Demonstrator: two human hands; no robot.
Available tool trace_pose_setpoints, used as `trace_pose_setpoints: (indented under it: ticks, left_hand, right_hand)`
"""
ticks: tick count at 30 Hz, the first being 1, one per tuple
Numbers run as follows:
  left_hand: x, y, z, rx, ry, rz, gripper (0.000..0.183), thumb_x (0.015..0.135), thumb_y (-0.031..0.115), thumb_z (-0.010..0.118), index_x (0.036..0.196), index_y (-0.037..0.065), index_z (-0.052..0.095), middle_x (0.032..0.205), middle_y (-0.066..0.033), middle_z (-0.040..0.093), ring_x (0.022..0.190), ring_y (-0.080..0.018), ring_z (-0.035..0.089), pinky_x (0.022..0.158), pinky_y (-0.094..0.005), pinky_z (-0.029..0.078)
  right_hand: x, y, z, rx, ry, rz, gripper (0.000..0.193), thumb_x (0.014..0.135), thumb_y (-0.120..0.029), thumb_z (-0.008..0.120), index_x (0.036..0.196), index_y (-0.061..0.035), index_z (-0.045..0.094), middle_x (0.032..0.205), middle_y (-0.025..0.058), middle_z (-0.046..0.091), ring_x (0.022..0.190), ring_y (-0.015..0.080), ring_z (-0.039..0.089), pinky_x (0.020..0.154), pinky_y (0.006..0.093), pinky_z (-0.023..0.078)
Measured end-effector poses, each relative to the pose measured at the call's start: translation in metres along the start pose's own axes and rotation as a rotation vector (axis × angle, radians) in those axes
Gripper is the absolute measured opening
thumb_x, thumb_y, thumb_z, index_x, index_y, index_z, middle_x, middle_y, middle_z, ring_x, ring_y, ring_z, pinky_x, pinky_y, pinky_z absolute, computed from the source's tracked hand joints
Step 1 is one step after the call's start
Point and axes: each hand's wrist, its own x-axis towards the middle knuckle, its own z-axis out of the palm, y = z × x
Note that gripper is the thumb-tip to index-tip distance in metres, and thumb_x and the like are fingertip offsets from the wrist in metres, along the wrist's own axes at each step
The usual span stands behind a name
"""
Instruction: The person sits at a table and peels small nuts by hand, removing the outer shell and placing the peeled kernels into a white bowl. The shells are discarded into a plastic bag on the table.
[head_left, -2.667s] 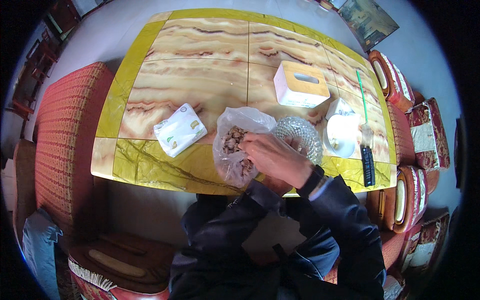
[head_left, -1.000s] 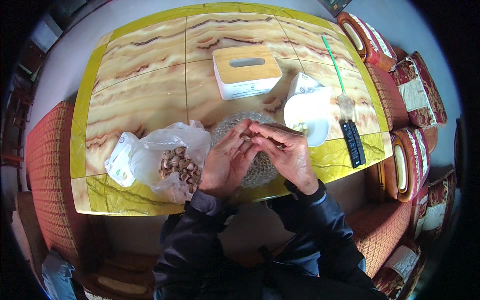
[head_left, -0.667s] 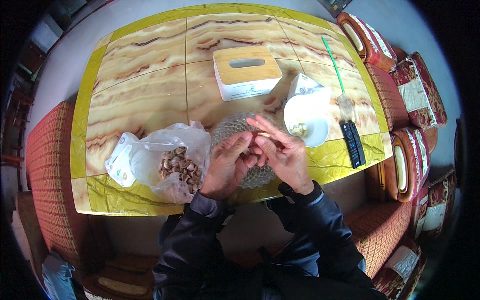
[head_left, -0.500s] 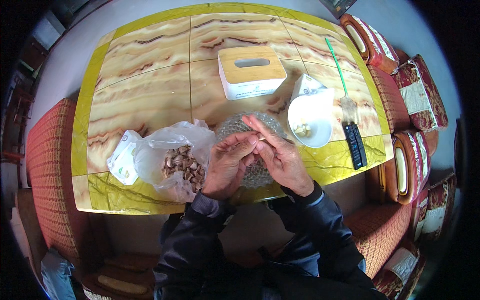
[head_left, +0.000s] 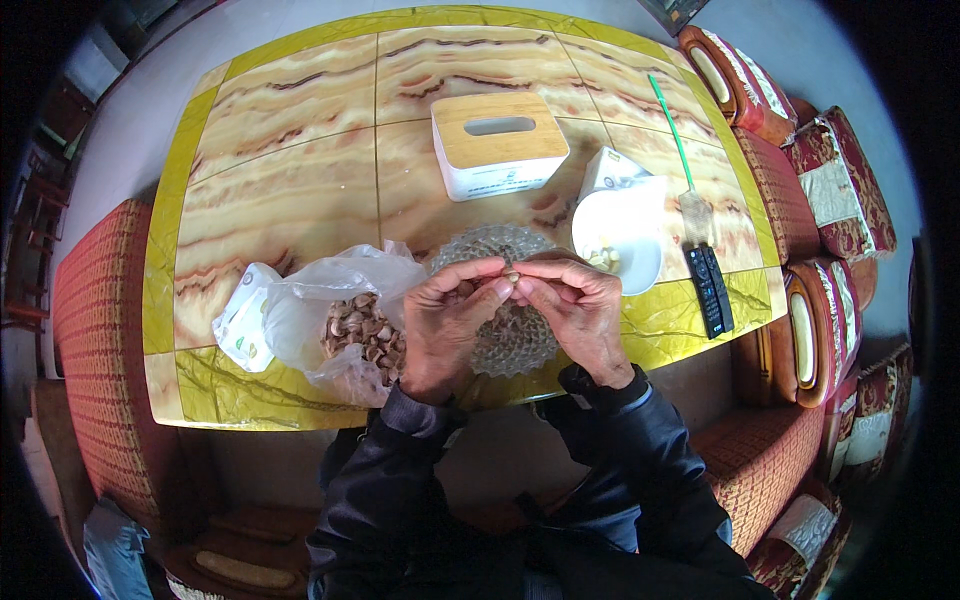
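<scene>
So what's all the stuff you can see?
Table: one, cream, brown and yellow-green, centre
Tissue box: one, white, wooden lid, table middle
Glass dish: one, clear, table's near edge
Bowl: one, white, right of dish
Pale cloves: several, whitish, in bowl
Small pack: one, white, behind bowl
Swatter: one, green handle, table's right
Remote: one or two, black, below swatter
Bag: one, cloudy clear, left of dish
Garlic cloves: many, brownish, in bag
Tissue packet: one, white, left of bag
Sofas: several, red patterned, both sides
Cloth: one, blue, lower left
Garlic piece: one, pale, above dish
Left hand: one, dark-sleeved, at garlic piece
Right hand: one, dark-sleeved, at garlic piece
</scene>
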Motion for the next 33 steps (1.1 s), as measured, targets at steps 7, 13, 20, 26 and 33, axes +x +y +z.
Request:
trace_pose_setpoints:
  ticks: [7,13,20,26,33]
  left_hand:
    - [0.001,-0.003,-0.002,-0.133,-0.027,-0.098,0.025,0.087,-0.002,0.074,0.111,-0.004,0.07,0.099,-0.0085,0.072,0.07,-0.0076,0.056,0.064,-0.0225,0.048]
    - [-0.002,0.004,-0.005,0.179,-0.027,0.071,0.021,0.088,-0.001,0.073,0.108,-0.003,0.073,0.1,-0.0099,0.073,0.084,-0.0102,0.065,0.075,-0.0224,0.053]
    - [-0.002,0.008,-0.01,0.206,-0.085,0.012,0.02,0.089,-0.002,0.072,0.108,-0.003,0.073,0.101,-0.0106,0.073,0.086,-0.0106,0.066,0.078,-0.0229,0.054]
    - [0.002,0.002,-0.006,0.013,-0.063,-0.086,0.018,0.093,0.004,0.067,0.11,-0.002,0.066,0.095,-0.0074,0.07,0.074,-0.0108,0.061,0.065,-0.0239,0.05]
    - [0.002,0.01,-0.003,-0.268,-0.082,-0.327,0.008,0.097,0.012,0.06,0.1,0.005,0.059,0.086,-0.0027,0.062,0.069,-0.0107,0.057,0.055,-0.0221,0.041]
  right_hand:
    - [0.0,-0.002,0.002,-0.172,0.045,-0.169,0.023,0.086,0.013,0.068,0.106,0.0017,0.071,0.102,0.0092,0.071,0.095,0.0133,0.068,0.083,0.0244,0.057]
    - [0.001,0.002,-0.005,-0.099,-0.056,-0.09,0.027,0.085,0.011,0.071,0.11,0.0004,0.072,0.102,0.01,0.071,0.091,0.0128,0.068,0.081,0.024,0.057]
    - [-0.002,0.006,-0.003,0.12,-0.029,0.111,0.018,0.091,0.002,0.069,0.108,0.0008,0.073,0.094,0.0097,0.073,0.085,0.0122,0.068,0.076,0.0238,0.058]
    - [-0.002,0.002,0.001,0.268,0.041,0.298,0.014,0.095,-0.009,0.068,0.102,0.0022,0.073,0.087,0.0065,0.07,0.073,0.0117,0.063,0.07,0.0272,0.052]
    - [-0.002,0.006,0.0,0.307,0.028,0.231,0.012,0.094,-0.005,0.068,0.102,0.0021,0.073,0.089,0.0069,0.07,0.074,0.0121,0.063,0.069,0.0268,0.051]
